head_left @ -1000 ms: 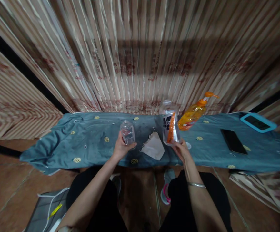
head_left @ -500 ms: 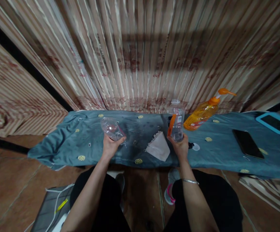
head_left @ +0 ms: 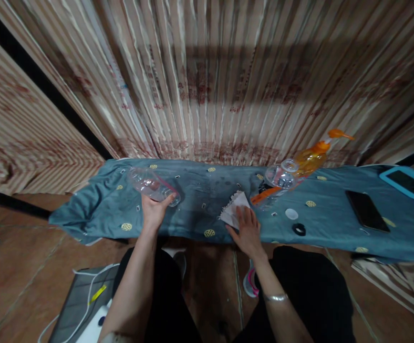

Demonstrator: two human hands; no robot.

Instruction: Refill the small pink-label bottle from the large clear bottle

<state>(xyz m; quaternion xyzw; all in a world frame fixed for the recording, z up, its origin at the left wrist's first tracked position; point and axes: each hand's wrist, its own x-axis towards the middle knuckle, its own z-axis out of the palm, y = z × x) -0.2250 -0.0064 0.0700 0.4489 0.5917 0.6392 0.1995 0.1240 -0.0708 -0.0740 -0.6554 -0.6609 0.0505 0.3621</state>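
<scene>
My left hand (head_left: 154, 209) is closed round a clear plastic bottle (head_left: 146, 183), which lies tilted just above or on the left part of the cloth-covered surface. My right hand (head_left: 247, 231) rests on a white cloth (head_left: 232, 207) with a frayed edge; its fingers lie spread over the fabric, the thumb apart, and part of the cloth is hidden beneath. Just right of that hand is a second clear bottle (head_left: 280, 177) with an orange and black label (head_left: 265, 196). Partly behind it stands an orange pump bottle (head_left: 309, 161).
On the teal patterned cover (head_left: 189, 224) are a white round cap (head_left: 291, 214), a black ring-shaped item (head_left: 299, 229), a black phone (head_left: 367, 210) and a blue-framed tablet (head_left: 407, 182). A striped curtain (head_left: 207, 85) hangs behind. A white cable (head_left: 88, 290) lies at lower left.
My right hand has let go of the labelled bottle and moved left onto the white cloth. That bottle's neck now points differently. The left-hand bottle has shifted slightly left. The cap and black ring show more fully.
</scene>
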